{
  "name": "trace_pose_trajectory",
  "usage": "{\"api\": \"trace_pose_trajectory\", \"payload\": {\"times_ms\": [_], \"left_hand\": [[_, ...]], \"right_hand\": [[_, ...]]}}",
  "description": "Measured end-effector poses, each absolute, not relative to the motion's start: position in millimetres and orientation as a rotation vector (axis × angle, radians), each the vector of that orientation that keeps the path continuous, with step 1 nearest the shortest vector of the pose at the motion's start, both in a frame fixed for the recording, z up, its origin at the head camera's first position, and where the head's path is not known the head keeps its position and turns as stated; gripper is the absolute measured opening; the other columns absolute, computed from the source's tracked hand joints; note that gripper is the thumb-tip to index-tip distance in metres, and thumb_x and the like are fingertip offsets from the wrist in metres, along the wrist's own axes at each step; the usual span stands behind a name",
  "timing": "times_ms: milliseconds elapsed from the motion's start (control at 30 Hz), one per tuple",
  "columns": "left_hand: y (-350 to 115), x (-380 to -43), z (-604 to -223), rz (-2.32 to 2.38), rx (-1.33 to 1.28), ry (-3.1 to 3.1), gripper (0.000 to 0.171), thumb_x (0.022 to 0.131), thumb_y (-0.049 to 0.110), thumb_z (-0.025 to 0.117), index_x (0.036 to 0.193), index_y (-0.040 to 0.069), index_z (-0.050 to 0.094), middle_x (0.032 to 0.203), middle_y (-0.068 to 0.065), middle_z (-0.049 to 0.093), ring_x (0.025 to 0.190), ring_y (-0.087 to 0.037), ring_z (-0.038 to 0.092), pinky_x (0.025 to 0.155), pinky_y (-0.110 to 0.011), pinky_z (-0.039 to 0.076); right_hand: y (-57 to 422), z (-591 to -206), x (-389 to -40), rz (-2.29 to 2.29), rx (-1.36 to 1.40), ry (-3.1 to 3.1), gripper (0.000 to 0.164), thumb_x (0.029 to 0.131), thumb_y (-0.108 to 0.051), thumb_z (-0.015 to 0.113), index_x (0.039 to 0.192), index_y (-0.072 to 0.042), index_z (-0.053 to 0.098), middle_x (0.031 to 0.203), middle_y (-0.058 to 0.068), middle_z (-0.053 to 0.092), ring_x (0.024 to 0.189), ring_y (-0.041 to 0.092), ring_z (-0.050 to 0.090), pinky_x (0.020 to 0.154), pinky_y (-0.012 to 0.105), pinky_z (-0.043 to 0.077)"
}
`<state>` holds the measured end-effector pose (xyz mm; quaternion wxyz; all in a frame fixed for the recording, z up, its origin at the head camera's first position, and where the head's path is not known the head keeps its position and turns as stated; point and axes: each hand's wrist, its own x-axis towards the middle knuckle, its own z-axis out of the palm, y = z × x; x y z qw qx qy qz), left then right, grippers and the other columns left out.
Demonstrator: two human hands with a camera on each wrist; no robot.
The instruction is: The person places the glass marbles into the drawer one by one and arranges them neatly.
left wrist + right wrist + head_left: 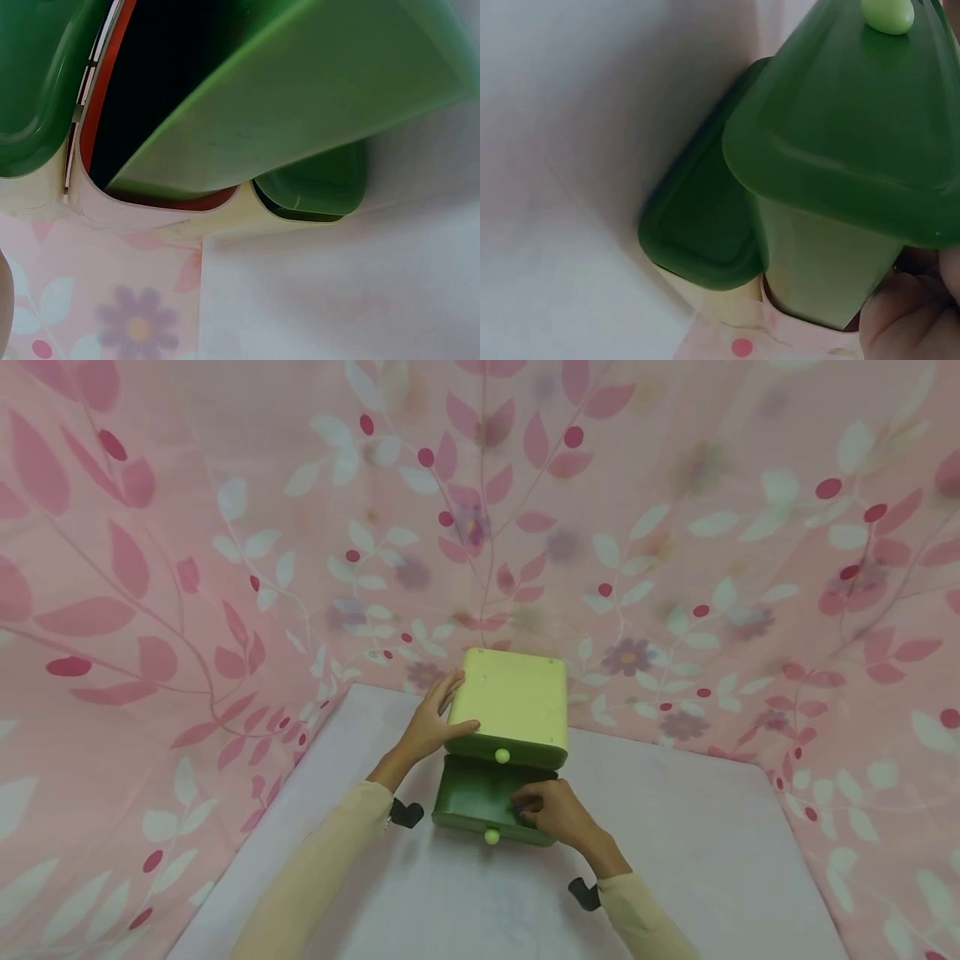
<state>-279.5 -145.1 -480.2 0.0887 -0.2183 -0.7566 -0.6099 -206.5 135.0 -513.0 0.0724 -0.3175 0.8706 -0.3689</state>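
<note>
A small drawer chest point(517, 697) with a pale yellow-green top stands on the white surface. Its middle drawer point(480, 797), green with a round light knob, is pulled far out; the right wrist view shows its front point(847, 127) from close by. My left hand point(435, 718) rests against the chest's left side, thumb extended over the top. Over the right part of the pulled-out drawer is my right hand point(558, 810), with curled fingers reaching inside. Whether those fingertips pinch a small dark thing is unclear. The drawer's full inside is hidden.
Above and below the pulled-out drawer are an upper drawer front point(525, 753) and a lower green drawer point(705, 217), seemingly pushed in. The white tabletop point(675, 843) extends around the chest. Pink floral cloth point(637, 568) hangs behind and at both sides.
</note>
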Motion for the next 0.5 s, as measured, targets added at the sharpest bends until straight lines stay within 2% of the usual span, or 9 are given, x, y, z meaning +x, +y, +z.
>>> {"api": "trace_pose_trajectory", "payload": {"times_ms": [167, 500], "left_hand": [[-143, -264, -462, -1.815, -0.674, -2.272, 0.097, 0.081, 0.015, 0.081, 0.155, 0.006, 0.018, 0.158, -0.015, 0.024, 0.145, -0.024, 0.024, 0.118, -0.037, 0.022], [-144, -265, -459, -1.801, -0.671, -2.279, 0.097, 0.081, 0.015, 0.081, 0.155, 0.007, 0.019, 0.158, -0.018, 0.024, 0.145, -0.024, 0.025, 0.118, -0.035, 0.023]], "right_hand": [[135, -515, -207, -1.026, -1.016, 2.626, 0.026, 0.078, 0.012, 0.073, 0.101, -0.001, 0.075, 0.097, 0.007, 0.072, 0.085, 0.018, 0.070, 0.072, 0.023, 0.057], [133, -511, -213, -0.953, -1.029, 2.588, 0.027, 0.076, 0.013, 0.075, 0.099, 0.000, 0.075, 0.093, 0.007, 0.073, 0.086, 0.019, 0.071, 0.072, 0.025, 0.058]]}}
